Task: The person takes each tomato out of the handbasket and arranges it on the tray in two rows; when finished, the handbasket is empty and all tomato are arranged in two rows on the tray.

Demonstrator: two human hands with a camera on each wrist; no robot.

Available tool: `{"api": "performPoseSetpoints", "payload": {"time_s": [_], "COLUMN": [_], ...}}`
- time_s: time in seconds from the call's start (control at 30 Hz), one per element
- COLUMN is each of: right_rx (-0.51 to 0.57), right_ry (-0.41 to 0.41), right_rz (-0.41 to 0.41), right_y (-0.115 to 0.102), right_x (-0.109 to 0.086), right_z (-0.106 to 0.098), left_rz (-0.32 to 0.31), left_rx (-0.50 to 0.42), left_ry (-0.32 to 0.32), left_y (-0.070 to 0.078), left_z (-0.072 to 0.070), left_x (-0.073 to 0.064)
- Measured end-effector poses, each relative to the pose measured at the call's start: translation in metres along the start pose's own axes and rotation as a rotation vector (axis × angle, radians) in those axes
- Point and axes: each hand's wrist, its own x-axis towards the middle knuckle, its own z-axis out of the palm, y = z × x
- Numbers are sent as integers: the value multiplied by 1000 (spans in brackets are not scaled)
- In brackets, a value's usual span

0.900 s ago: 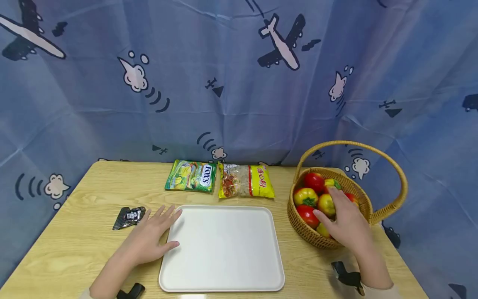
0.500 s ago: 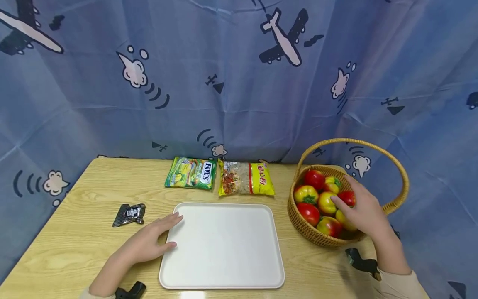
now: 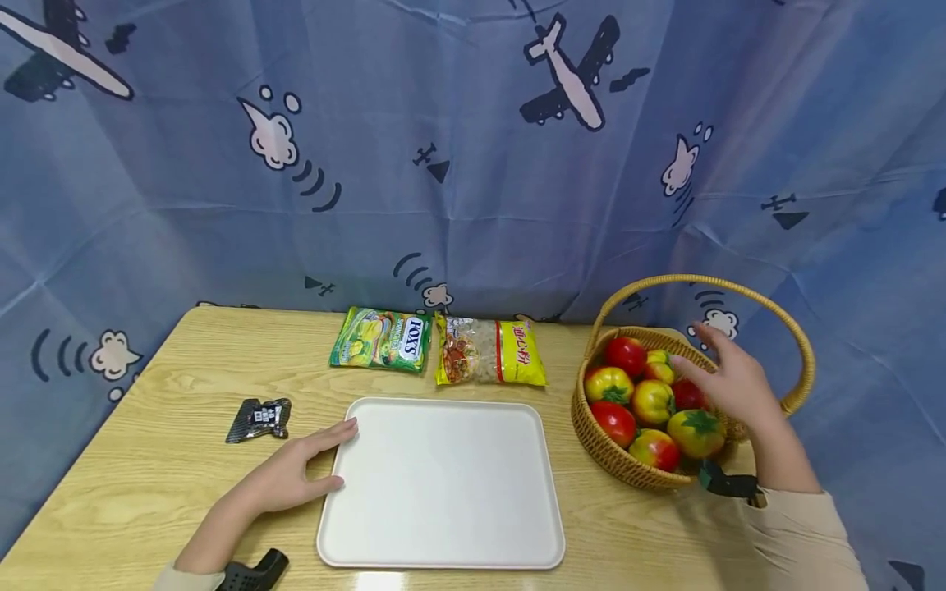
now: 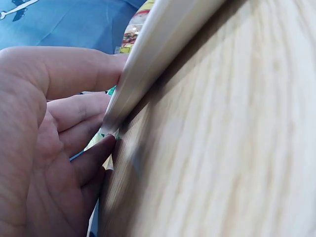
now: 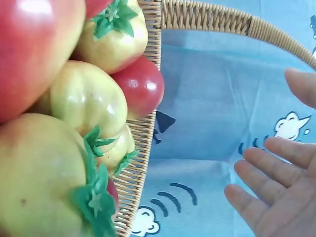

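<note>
Pulling back, your right hand [image 3: 739,387] now hangs empty, fingers spread, so more fruit [image 3: 652,402] shows, out of your grip, in the basket [image 3: 608,455] to its left. Your left hand [image 3: 291,474], fingers fairly straight, just touches the tray [image 3: 443,484] beside it.

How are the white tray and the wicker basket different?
The white tray is flat and rectangular; the wicker basket is deep and rounded. The basket has an arched handle, the tray none. The basket holds red and yellow produce, while no item lies on the tray. Both rest on the wooden table.
</note>
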Motion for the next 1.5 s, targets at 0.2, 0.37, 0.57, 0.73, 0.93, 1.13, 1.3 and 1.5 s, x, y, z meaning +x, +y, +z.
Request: {"api": "performPoseSetpoints", "payload": {"time_s": [0.2,0.37,0.57,0.73,0.93,1.13,1.3,1.5], "right_rx": [87,129,154,181,211,189,173,112], "right_ry": [-102,-204,-266,-316,-383,-409,-431,-416], "right_rz": [46,83,100,123,151,167,184,180], "right_y": [9,19,32,48,67,73,72,69], "right_x": [20,36,49,57,62,65,67,69], "right_z": [-2,-1,3,9,16,19,20,24], "left_rz": [4,4,10,10,7,15,17,13], "left_rx": [-32,-48,-56,-55,-69,-64,-48,-46], "left_ry": [14,15,21,15,9,14,22,20], "left_y": [-1,-2,-6,-7,-5,-4,-5,-3], "left_z": [2,3,5,7,8,8,7,2], "left_x": [-2,-5,-6,-6,-5,-5,-3,-2]}}
